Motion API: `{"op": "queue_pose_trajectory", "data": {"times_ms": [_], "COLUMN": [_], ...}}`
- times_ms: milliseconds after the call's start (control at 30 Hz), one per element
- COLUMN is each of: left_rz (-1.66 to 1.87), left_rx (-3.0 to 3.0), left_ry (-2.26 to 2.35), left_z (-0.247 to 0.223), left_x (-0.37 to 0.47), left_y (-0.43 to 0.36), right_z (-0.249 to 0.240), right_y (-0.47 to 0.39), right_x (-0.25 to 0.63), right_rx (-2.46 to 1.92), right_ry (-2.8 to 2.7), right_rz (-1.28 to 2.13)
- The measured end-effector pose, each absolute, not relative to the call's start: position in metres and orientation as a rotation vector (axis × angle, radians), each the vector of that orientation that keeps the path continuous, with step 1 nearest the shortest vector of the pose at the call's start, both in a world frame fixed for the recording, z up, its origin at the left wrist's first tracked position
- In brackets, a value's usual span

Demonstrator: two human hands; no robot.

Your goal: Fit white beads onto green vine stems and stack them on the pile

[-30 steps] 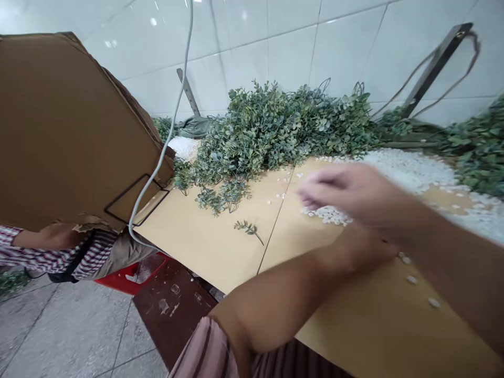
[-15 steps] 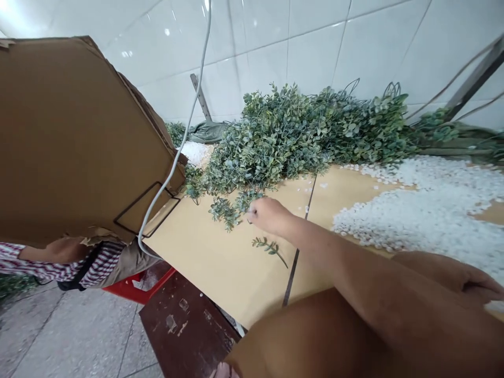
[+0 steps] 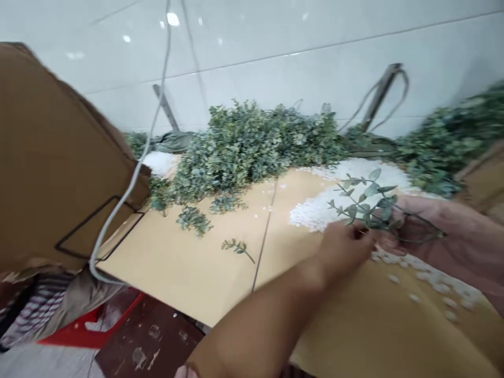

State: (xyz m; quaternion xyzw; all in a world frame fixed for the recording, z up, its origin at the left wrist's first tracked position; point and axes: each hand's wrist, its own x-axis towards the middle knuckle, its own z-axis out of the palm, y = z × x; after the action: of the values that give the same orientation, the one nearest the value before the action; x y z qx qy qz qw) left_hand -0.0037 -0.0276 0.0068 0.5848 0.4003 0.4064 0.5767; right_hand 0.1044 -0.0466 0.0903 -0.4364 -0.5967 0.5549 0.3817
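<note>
In front of me on the right, my right hand (image 3: 423,223) is closed around an artificial eucalyptus sprig (image 3: 364,202), its leaves pointing up and left and its bare stem to the right. My left hand (image 3: 346,242) is beside it, fingers pinched together under the leaves. Blur hides what lies between those fingers. Below and around both hands lie small white plastic pieces (image 3: 315,210). A small single sprig (image 3: 239,248) lies alone on the tan tabletop (image 3: 177,268), left of my left forearm.
Heaped greenery (image 3: 252,142) lies along the tiled wall, with two loose sprigs (image 3: 193,220) before it. More greenery (image 3: 444,142) is at the right. A large cardboard box (image 3: 59,157), white cable (image 3: 132,181) and red plastic stool (image 3: 94,323) are left, near a person's striped clothing (image 3: 35,310).
My right hand has left the loose sprigs at the left and come back to the right, where it holds a sprig beside my left hand. The view has turned right.
</note>
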Motion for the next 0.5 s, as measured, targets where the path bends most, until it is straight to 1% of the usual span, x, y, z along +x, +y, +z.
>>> {"op": "queue_pose_trajectory", "data": {"times_ms": [167,300,433,500], "left_rz": [1.135,1.135,1.102,1.085], "left_rx": [1.091,1.016,1.071,1.073], "left_ry": [0.819,0.74,0.819,0.872], "left_z": [0.015,0.018,0.022,0.024], "left_x": [-0.01,-0.01,-0.006,-0.003], "left_y": [-0.032,-0.033,-0.04,-0.041], "right_z": [0.08,0.064,0.047,0.041], "right_y": [-0.072,-0.072,-0.071,-0.072], "right_x": [0.144,0.159,0.165,0.164], "right_rx": [-1.233,-1.269,-1.263,-1.285], "right_ry": [-1.316,-1.147,-1.286,-1.447], "right_rz": [1.417,1.464,1.547,1.477]}}
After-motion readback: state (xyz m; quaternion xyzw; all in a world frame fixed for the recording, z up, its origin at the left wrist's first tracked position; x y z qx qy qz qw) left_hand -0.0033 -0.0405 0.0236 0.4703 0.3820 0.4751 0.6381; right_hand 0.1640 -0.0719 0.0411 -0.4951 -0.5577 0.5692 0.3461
